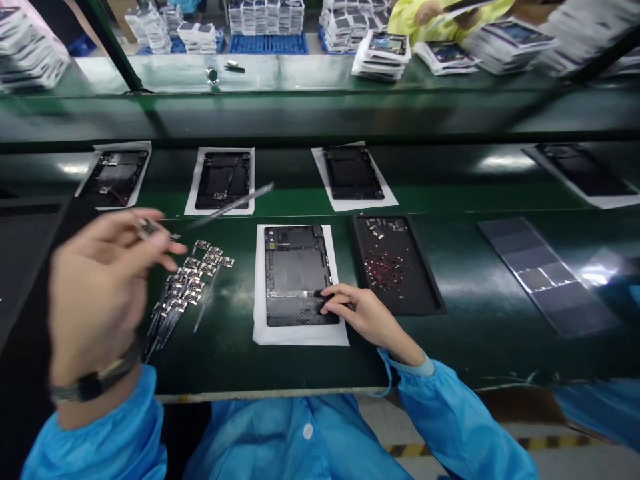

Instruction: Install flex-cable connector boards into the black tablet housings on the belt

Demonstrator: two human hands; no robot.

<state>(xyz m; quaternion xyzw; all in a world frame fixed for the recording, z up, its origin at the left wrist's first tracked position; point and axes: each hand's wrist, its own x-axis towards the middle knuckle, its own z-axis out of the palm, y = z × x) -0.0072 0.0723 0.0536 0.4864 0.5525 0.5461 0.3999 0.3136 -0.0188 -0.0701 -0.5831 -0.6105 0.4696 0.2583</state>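
We had the black tablet shell [297, 270] lying flat, inner side up, on a white sheet [303, 337] before us on the green table [235, 373]. Our right hand [367, 313] touched its lower right part, thumb and fingers drawn together; we could not tell whether they gripped anything. Our left hand [100, 273], blurred and raised left of the shell, pinched a small circuit board [149, 229] between thumb and fingers, and a thin strip [240, 202] reached out beside it. Below lay a heap of similar boards [187, 283]. Right of the shell we saw a black tray [423, 287] with red wires [386, 270] inside, then a clear film sheet [535, 247]. Farther off, more shells [353, 173] lay in a row, and a co-worker in yellow [407, 23] stood beyond, near stacked parts [385, 60]
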